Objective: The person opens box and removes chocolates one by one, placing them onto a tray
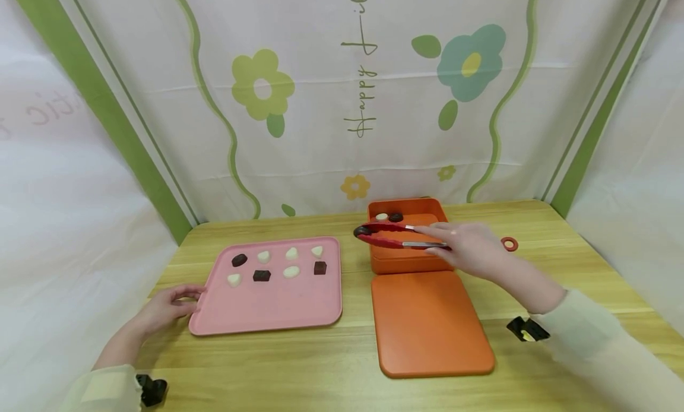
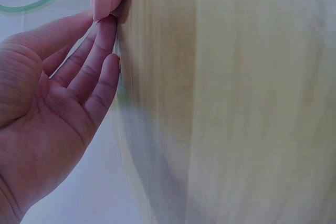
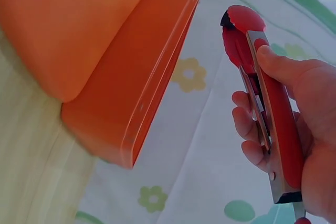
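My left hand (image 1: 165, 308) pinches the left rim of a pink tray (image 1: 267, 311), the thumb on one side of the edge and fingertips on the other in the left wrist view. White chocolates (image 1: 291, 272) and dark chocolates (image 1: 262, 275) lie on it in two rows. With my right hand (image 1: 472, 249) I grip red and metal tongs (image 3: 281, 124), thumb along one arm and fingers round the other. Their tips hold a dark chocolate (image 1: 362, 231) over the left edge of an orange box (image 1: 411, 265). Inside the box, a white piece (image 1: 382, 217) and a dark piece (image 1: 395, 217) show at the back left.
An orange lid (image 1: 433, 329) lies flat in front of the box. The tongs' red ring (image 1: 509, 244) shows beyond my right wrist. A patterned curtain (image 1: 315, 133) hangs behind the wooden table (image 1: 256, 370), with white cloth on both sides.
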The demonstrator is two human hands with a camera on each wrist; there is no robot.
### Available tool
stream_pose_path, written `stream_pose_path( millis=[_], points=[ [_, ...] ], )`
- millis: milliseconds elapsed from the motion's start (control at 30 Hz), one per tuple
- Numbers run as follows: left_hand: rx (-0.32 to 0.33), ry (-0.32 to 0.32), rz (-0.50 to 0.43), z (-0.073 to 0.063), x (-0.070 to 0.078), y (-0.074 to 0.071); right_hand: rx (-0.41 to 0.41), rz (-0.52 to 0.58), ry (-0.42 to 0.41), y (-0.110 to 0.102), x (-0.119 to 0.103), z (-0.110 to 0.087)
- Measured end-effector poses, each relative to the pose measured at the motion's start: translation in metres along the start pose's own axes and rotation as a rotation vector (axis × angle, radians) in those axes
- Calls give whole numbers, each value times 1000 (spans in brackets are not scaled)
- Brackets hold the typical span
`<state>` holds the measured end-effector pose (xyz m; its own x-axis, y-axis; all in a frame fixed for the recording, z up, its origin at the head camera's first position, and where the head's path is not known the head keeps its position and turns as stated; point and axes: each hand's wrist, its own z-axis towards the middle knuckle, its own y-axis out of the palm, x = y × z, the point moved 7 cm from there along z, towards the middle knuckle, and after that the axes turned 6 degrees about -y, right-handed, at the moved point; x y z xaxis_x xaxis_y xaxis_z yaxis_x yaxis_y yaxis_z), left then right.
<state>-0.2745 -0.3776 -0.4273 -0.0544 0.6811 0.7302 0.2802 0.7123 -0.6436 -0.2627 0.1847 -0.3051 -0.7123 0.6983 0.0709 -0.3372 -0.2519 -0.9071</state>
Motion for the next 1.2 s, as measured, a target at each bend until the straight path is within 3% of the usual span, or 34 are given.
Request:
stream_pose_path(
  millis=[533,833,1200],
  points=[
    [15,4,7,0,-1,0,38,80,-160,18,-44,38],
    [4,21,-14,1,-3,0,-20,133,-211,38,-69,64],
    [7,10,-21,1,-3,-1,-67,119,-287,59,-104,96]
  ],
)
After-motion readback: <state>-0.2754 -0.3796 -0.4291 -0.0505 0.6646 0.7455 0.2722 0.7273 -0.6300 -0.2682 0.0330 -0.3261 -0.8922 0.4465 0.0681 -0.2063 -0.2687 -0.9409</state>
